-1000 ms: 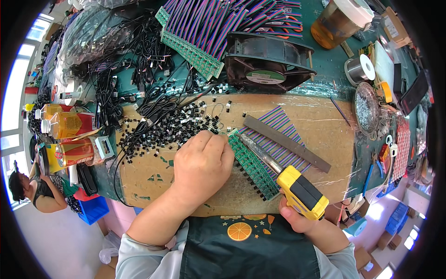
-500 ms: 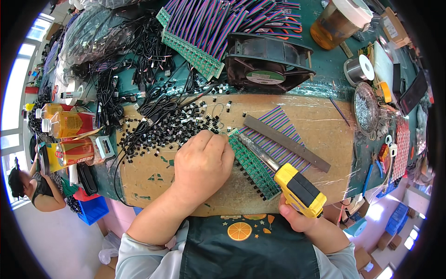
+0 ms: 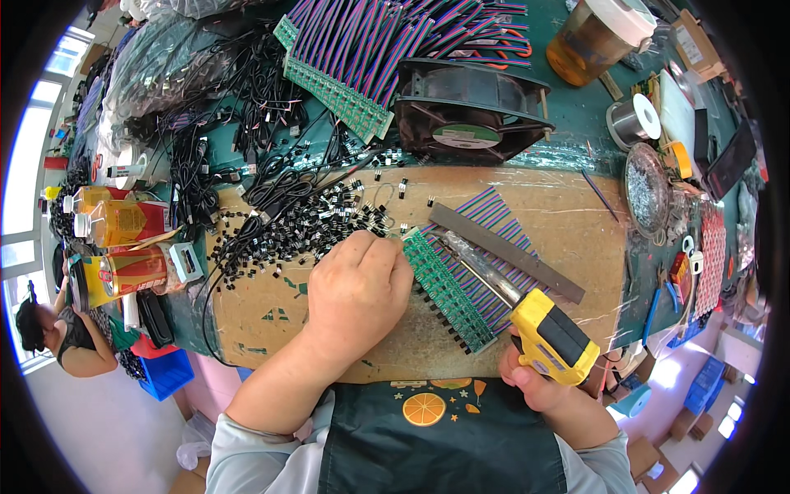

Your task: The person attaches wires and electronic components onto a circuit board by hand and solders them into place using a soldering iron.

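My right hand (image 3: pixel 533 384) grips a yellow and black soldering gun (image 3: pixel 556 337). Its long metal tip points up and left, over the striped ribbon wires (image 3: pixel 494 216) near the board's upper end. A green circuit board strip (image 3: pixel 447 292) lies slanted on the brown work surface, with small black parts along its lower left edge. My left hand (image 3: pixel 360 284) is closed, fingers pinched at the board's upper left end; what they hold, if anything, is hidden. A flat grey bar (image 3: pixel 508 253) rests across the ribbon wires.
Small black connectors (image 3: pixel 304 226) are heaped beyond my left hand. A black fan (image 3: pixel 473 111) stands at the back, beside more wired green boards (image 3: pixel 337 97). Solder spool (image 3: pixel 635 123) and a round metal dish (image 3: pixel 648 189) sit at right; bottles (image 3: pixel 123 221) at left. Another person (image 3: pixel 74 333) is far left.
The soldering gun in my right hand has shifted right, its tip drawing away from the board's upper end to over the ribbon wires. My left hand has barely moved.
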The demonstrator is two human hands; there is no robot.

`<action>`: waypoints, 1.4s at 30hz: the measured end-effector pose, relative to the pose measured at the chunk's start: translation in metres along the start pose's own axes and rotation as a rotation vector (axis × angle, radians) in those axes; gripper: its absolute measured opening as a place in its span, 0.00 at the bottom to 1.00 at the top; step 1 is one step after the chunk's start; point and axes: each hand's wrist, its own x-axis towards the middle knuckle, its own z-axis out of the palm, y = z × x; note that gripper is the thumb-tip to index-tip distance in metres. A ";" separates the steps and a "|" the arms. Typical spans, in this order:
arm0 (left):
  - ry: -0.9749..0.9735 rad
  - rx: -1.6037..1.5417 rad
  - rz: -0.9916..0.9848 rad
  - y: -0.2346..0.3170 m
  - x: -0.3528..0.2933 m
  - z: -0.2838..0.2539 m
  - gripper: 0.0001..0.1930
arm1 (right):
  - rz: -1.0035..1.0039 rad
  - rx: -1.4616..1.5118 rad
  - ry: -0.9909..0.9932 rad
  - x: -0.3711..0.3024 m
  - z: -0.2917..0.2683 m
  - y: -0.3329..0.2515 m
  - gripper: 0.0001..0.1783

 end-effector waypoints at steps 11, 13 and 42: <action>-0.014 0.004 -0.018 0.002 0.000 -0.001 0.05 | -0.003 0.033 0.020 -0.007 -0.001 -0.001 0.36; -0.021 -0.005 -0.034 0.003 0.000 -0.003 0.04 | 0.009 0.037 0.026 -0.008 -0.001 0.000 0.36; -0.240 -0.118 -0.021 -0.003 0.009 -0.018 0.08 | 0.017 0.024 0.102 0.011 0.012 -0.020 0.11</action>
